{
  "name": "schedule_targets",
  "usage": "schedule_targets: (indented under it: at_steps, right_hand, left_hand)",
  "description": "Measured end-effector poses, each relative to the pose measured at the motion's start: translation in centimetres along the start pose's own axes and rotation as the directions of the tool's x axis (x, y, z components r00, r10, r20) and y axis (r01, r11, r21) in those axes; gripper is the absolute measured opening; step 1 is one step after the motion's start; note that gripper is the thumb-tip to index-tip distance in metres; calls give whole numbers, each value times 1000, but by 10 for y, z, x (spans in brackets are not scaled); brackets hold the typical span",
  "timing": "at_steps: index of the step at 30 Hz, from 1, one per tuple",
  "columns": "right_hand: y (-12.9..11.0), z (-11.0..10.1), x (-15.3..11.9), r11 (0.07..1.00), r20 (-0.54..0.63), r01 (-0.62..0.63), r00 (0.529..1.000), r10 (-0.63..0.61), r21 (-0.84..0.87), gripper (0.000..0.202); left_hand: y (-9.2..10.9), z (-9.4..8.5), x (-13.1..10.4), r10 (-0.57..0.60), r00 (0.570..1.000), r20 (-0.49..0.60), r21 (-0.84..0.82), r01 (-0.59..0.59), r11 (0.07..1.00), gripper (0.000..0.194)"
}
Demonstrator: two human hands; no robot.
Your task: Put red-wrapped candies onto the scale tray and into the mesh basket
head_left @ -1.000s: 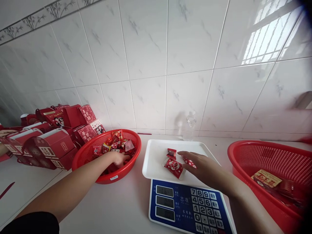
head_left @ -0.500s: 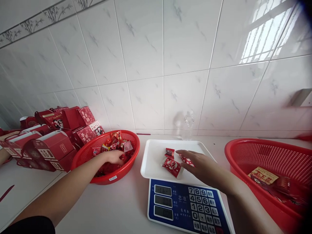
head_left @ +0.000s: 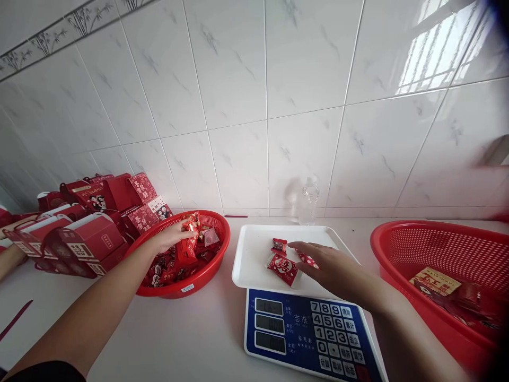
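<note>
Over the left red basket [head_left: 222, 241], full of wrapped sweets, my left hand [head_left: 172, 236] is closed on a red candy packet [head_left: 186, 248]. My right hand [head_left: 320, 260] rests over the white tray [head_left: 246, 265] of the scale, fingers apart, beside a polka-dot red packet [head_left: 305, 258] that it partly covers. A larger red packet [head_left: 283, 268] and a small dark red sweet [head_left: 279, 245] lie on the tray left of my right hand.
Red gift boxes [head_left: 93, 236] are stacked at the left, with another person's arm [head_left: 11, 260] behind them. The blue keypad [head_left: 306, 334] fronts the scale. A clear bottle [head_left: 309, 201] stands by the wall; another red basket [head_left: 433, 228] is at the right.
My left hand has risen from among the sweets and moved left, now with a red packet in its fingers. My right hand has stayed over the tray. The view has shifted slightly.
</note>
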State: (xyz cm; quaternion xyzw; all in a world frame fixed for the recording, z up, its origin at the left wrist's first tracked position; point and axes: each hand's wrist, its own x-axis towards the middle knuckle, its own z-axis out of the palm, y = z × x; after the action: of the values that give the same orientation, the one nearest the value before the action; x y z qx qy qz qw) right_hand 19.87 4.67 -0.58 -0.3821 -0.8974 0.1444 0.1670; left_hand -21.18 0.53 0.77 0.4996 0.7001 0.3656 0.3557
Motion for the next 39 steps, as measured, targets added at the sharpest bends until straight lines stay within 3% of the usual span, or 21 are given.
schedule_targets:
  at_steps: [9, 24, 32, 39]
  right_hand:
    - [0, 1, 1, 1000, -6, 0, 1000, 0, -12, 46]
    - [-1, -4, -3, 1000, -19, 17, 1000, -17, 6, 40]
    - [-2, -6, -4, 1000, -8, 13, 1000, -13, 1, 41]
    - [1, -4, -3, 1000, -22, 12, 1000, -12, -1, 41]
  left_hand:
    - [7, -2, -1, -49, 998, 26, -102, 51, 993, 56]
    - [15, 12, 0, -55, 992, 114, -130, 70, 989, 44]
    - [14, 13, -3, -51, 985, 162, -184, 81, 980, 59]
    - [22, 18, -5, -26, 981, 193, -256, 76, 964, 49]
